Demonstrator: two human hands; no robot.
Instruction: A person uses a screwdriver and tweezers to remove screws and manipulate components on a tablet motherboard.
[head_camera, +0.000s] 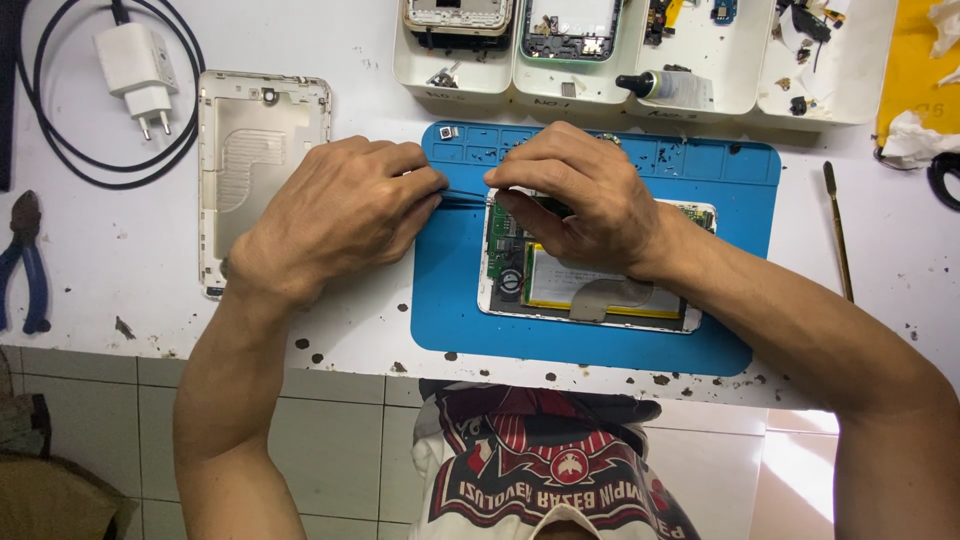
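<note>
Nearby, back cover (262, 170) lies left of left hand (335, 215), charger (135, 75) beyond.

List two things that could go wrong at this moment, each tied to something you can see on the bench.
1. The left hand holds a thin tool at the edge of the opened device; a slip might scratch the green circuit board or puncture the battery.
2. The right hand presses on the board, which could strain small parts.
</note>
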